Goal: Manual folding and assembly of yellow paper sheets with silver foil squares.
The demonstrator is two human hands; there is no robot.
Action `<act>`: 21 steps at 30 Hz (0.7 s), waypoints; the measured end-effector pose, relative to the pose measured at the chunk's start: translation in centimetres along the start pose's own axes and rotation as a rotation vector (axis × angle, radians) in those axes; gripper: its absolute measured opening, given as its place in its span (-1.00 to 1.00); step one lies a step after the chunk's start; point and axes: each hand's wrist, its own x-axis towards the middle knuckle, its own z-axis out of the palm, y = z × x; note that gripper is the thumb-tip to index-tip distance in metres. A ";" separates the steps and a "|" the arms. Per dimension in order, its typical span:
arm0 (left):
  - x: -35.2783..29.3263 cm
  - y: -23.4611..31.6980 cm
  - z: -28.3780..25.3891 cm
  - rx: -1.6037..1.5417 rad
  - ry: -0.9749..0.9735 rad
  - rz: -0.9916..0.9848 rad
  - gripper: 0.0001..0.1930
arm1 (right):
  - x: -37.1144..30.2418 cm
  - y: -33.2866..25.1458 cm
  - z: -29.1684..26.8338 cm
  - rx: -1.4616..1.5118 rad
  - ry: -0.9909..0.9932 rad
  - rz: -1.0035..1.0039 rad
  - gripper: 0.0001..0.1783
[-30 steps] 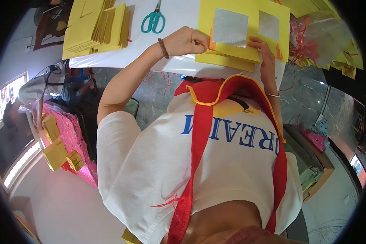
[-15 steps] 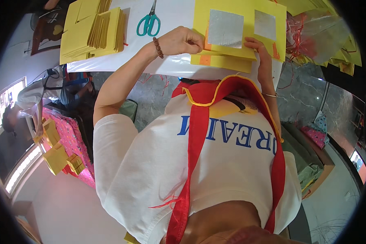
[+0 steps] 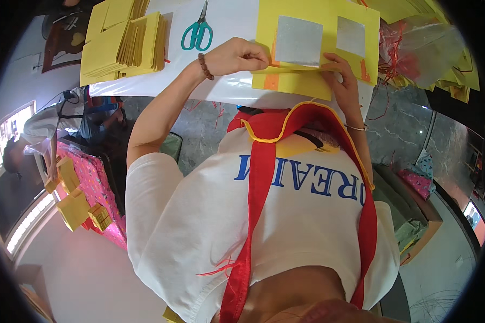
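Note:
Yellow paper sheets (image 3: 293, 83) lie in a pile at the front edge of the white table, each showing an orange patch on its left. A silver foil square (image 3: 299, 40) sits on the top one. My left hand (image 3: 241, 56), a beaded bracelet at its wrist, pinches the left near corner of the top sheet. At the right near corner my right hand (image 3: 341, 76) grips the same sheet's edge between thumb and fingers. That near edge is raised and bent a little off the yellow paper below.
Green-handled scissors (image 3: 197, 33) lie left of the sheets on the white table (image 3: 161, 89). Stacked folded yellow paper (image 3: 121, 46) stands at the far left. Another yellow pile with silver squares (image 3: 351, 35) and a clear plastic bag (image 3: 423, 46) are on the right. Another person (image 3: 43, 126) works at far left.
My right hand has shifted from resting on the sheet to gripping its near right edge, now bent up. My left hand stays at the left corner, its arm slightly shifted.

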 end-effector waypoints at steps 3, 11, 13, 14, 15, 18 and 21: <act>-0.4 0.0 -0.5 0.195 0.096 0.243 -0.67 | -0.2 0.0 0.9 0.207 0.124 0.124 -0.70; -0.4 -2.0 1.7 1.012 0.433 0.485 -0.51 | 0.1 -1.5 -0.2 -0.038 0.121 -0.101 -0.70; -1.4 -1.2 2.3 1.027 0.445 0.519 -0.49 | -0.1 -3.7 -0.5 -0.239 0.145 -0.198 -0.69; -1.9 -1.0 2.6 0.997 0.404 0.539 -0.49 | -0.2 -4.4 -0.6 -0.343 0.111 -0.220 -0.69; -2.3 -0.9 3.0 0.966 0.364 0.557 -0.49 | -0.4 -4.7 -0.7 -0.446 0.075 -0.242 -0.69; -3.0 -1.2 3.8 0.846 0.344 0.555 -0.57 | -0.7 -4.2 -1.3 -0.449 -0.172 -0.328 -0.68; -2.5 -1.5 4.1 0.637 0.422 0.516 -0.73 | -0.8 -3.5 -1.5 -0.285 -0.167 -0.236 -0.67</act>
